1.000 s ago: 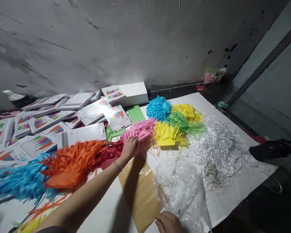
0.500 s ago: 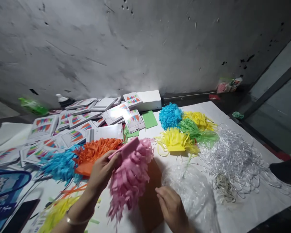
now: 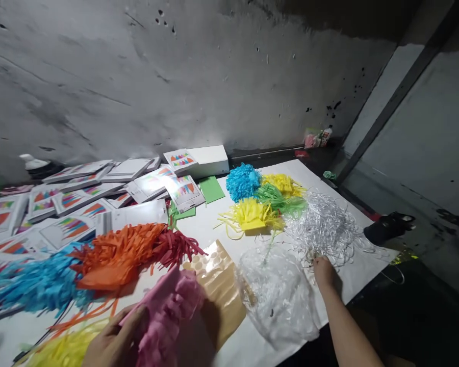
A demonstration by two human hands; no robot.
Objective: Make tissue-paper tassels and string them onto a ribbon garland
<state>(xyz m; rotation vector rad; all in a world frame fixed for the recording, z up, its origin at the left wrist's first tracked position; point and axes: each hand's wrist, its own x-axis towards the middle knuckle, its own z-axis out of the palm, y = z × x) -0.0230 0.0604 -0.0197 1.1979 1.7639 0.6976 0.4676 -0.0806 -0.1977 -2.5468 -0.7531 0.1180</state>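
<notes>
My left hand (image 3: 117, 339) is closed on the folded edge of a pink fringed tissue-paper tassel (image 3: 168, 316), whose strips hang toward the bottom edge. Far to the right, my right hand (image 3: 323, 272) has its fingers drawn together at a small dark-and-beige clump of thin loops (image 3: 309, 256), mostly covered by the hand. What the fingertips grip is too small to make out. That clump lies against a pile of white string (image 3: 325, 224). Orange (image 3: 118, 255) and dark red fringed tissue paper (image 3: 179, 247) lie beyond the left hand.
A tan glossy bubble sheet (image 3: 218, 285) and a clear plastic bag (image 3: 277, 295) lie between my hands. Blue (image 3: 243, 181), yellow (image 3: 250, 216) and green fringed paper (image 3: 277, 199) sit farther back. Printed packets (image 3: 185, 191) pile up at left beside a white box (image 3: 210, 160).
My right hand has reached right and away, from near the plastic bag to the small clump by the white string. The pink tassel has been lowered, uncovering the dark red fringe. The view has turned right.
</notes>
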